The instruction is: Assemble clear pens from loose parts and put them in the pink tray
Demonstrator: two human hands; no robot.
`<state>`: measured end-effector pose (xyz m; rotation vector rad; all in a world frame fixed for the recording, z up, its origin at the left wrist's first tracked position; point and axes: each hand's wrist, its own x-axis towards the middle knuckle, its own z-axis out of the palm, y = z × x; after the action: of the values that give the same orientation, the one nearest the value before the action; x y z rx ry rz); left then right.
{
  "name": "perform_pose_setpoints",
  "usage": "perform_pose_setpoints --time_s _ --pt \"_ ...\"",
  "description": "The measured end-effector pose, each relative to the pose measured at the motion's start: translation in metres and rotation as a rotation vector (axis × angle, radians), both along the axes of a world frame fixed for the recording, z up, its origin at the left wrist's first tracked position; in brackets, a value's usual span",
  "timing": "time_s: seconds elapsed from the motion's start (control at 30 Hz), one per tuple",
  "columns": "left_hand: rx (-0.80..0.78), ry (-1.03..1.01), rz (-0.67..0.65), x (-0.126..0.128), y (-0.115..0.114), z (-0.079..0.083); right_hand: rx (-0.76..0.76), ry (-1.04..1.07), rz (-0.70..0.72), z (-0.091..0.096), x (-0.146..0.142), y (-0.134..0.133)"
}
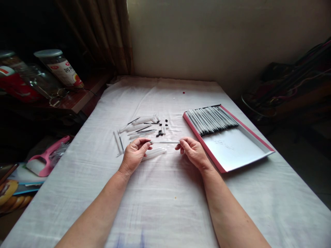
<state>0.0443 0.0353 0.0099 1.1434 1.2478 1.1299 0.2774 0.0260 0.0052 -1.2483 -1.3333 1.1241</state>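
My left hand (134, 153) and my right hand (192, 151) hover low over a white cloth-covered table (165, 193), each pinching one end of a thin clear pen tube (165, 142) held level between them. Just beneath lies another clear tube (155, 153). Beyond the hands is a scatter of loose pen parts (144, 129): clear barrels, thin refills and small black caps (161, 131). To the right sits a pink-edged tray (245, 155) with a row of several assembled pens (210, 120) at its far end.
A dark side shelf at the left carries plastic jars (59, 67) and a red container (12, 84). A pink-handled tool (46, 158) and printed packets lie lower left. Tangled cables and bags (292, 86) fill the right corner. A curtain and wall stand behind.
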Motion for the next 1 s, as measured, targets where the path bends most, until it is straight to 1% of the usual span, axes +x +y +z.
perform_pose_setpoints --time_s 0.1,0.27,0.33,0.43,0.6,0.67,0.83,0.93,1.0 --pt "0.003 0.001 0.003 0.0002 -0.0001 0.0011 -0.018 0.011 -0.003 0.0005 -0.0004 -0.0004" --pt "0.016 0.001 -0.004 -0.0004 0.0003 0.0003 -0.035 -0.06 0.003 0.0021 -0.0003 -0.0009" --pt "0.038 0.0 -0.013 -0.0008 -0.0001 -0.0009 -0.047 -0.055 -0.003 0.0019 -0.0002 -0.0004" --pt "0.085 0.024 -0.027 0.0001 -0.0024 -0.0024 -0.083 0.001 -0.049 0.0002 -0.0009 0.0011" --pt "0.198 0.132 -0.018 0.0042 -0.0072 -0.0027 -0.113 0.111 -0.155 -0.0008 -0.0028 0.0027" --pt "0.192 0.143 -0.012 0.0049 -0.0077 -0.0019 -0.105 0.151 -0.157 0.0004 -0.0032 0.0023" --pt "0.099 0.084 -0.027 0.0039 -0.0063 0.0016 -0.105 0.283 -0.102 0.0011 -0.004 0.0007" --pt "0.11 0.107 -0.018 0.0044 -0.0073 0.002 -0.112 0.321 -0.125 -0.0011 -0.0057 0.0012" --pt "0.158 0.161 0.0 0.0053 -0.0089 0.001 -0.112 0.34 -0.16 -0.0028 -0.0074 0.0026"
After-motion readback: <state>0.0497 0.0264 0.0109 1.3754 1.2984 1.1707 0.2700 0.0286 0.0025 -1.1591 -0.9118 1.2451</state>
